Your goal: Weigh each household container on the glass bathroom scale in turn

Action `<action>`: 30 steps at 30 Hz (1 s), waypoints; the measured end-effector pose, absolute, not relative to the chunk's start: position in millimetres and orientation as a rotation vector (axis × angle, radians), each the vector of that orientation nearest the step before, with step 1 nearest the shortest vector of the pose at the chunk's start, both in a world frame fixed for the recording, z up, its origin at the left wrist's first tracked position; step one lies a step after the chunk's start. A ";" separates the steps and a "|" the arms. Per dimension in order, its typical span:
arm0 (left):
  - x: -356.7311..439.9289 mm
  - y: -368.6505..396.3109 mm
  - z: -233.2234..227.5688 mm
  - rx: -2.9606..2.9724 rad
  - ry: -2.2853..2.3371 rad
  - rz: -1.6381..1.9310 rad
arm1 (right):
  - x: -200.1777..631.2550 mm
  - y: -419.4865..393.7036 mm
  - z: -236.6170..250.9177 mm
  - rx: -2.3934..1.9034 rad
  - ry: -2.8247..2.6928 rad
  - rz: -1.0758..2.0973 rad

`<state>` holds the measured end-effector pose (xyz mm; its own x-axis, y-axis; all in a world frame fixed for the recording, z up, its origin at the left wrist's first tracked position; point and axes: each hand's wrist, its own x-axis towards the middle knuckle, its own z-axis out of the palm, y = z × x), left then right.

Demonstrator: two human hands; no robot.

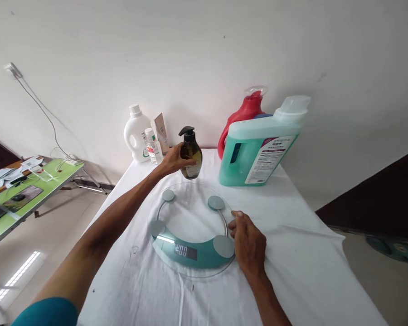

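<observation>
A dark pump bottle [192,158] stands upright behind the scale, with my left hand [175,160] wrapped around its side. The round glass bathroom scale [190,259] lies on the white cloth, its teal band and lit display facing me; the display shows zeros. At the scale's right edge, my right hand [247,242] is closed with its fingertips on the glass rim. Its thumb lies along the top of the curled fingers, and how far the fingers reach under the rim is hidden.
A green detergent jug [248,167] and a red bottle [246,111] stand back right. At back left are a white jug [138,129], a small clear bottle [153,149] and a beige tube [161,131]. A green desk [51,181] holds papers and a mouse.
</observation>
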<state>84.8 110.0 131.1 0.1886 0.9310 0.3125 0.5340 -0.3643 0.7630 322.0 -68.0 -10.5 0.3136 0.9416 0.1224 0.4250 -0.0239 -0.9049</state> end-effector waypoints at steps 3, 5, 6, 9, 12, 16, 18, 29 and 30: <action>64.0 62.9 147.3 1.983 1.226 0.937 | 321.8 -66.9 -11.3 -1.627 -1.277 0.676; 56.9 34.4 150.9 1.960 1.179 0.913 | 321.4 -66.8 -11.5 -1.623 -1.282 0.671; 55.0 22.2 150.5 1.941 1.158 0.901 | 321.1 -67.0 -11.4 -1.619 -1.282 0.667; 53.3 -4.2 143.5 1.899 1.113 0.861 | 319.9 -67.8 -10.2 -1.615 -1.272 0.665; 54.0 -17.1 134.1 1.905 1.112 0.841 | 318.7 -68.9 -8.0 -1.627 -1.263 0.667; 54.1 -22.3 126.1 1.932 1.175 0.833 | 317.9 -70.0 -6.0 -1.649 -1.274 0.665; 53.3 -22.8 123.8 1.938 1.192 0.824 | 317.7 -69.9 -6.2 -1.645 -1.275 0.667; 41.3 -24.3 109.8 1.869 1.057 0.950 | 318.7 -68.0 -8.8 -1.671 -1.280 0.656; 36.5 -22.6 106.2 1.832 1.051 0.991 | 318.6 -68.0 -8.2 -1.678 -1.280 0.662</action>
<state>36.5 -22.6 106.2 0.3518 0.9053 0.2379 0.2909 -0.3473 0.8915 318.6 -68.0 -8.2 0.3218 0.9414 0.1007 0.4615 -0.0631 -0.8849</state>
